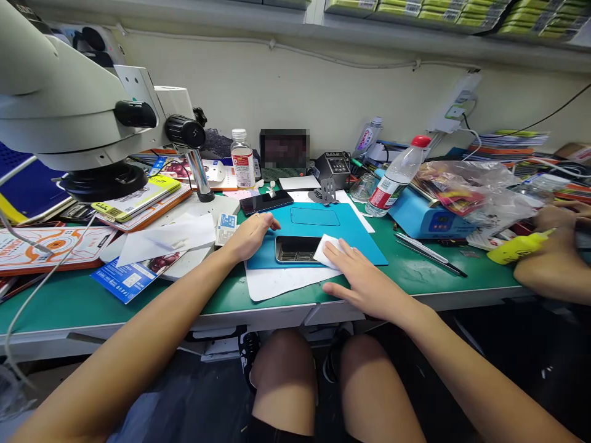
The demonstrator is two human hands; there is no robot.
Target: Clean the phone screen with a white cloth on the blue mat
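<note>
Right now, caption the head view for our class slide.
Right hand rests on white wipe covering one end of black phone.

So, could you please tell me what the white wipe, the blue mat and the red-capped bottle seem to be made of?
The white wipe looks like matte paper or cloth, with no shine. The blue mat is probably rubber or silicone: flat, dull surface. The red-capped bottle seems glossy plastic: see-through, with highlights.

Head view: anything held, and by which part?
Right hand: fingers over the right side of a white cloth; gripped or merely pressed, can't tell. Left hand: nothing visible in it.
</note>
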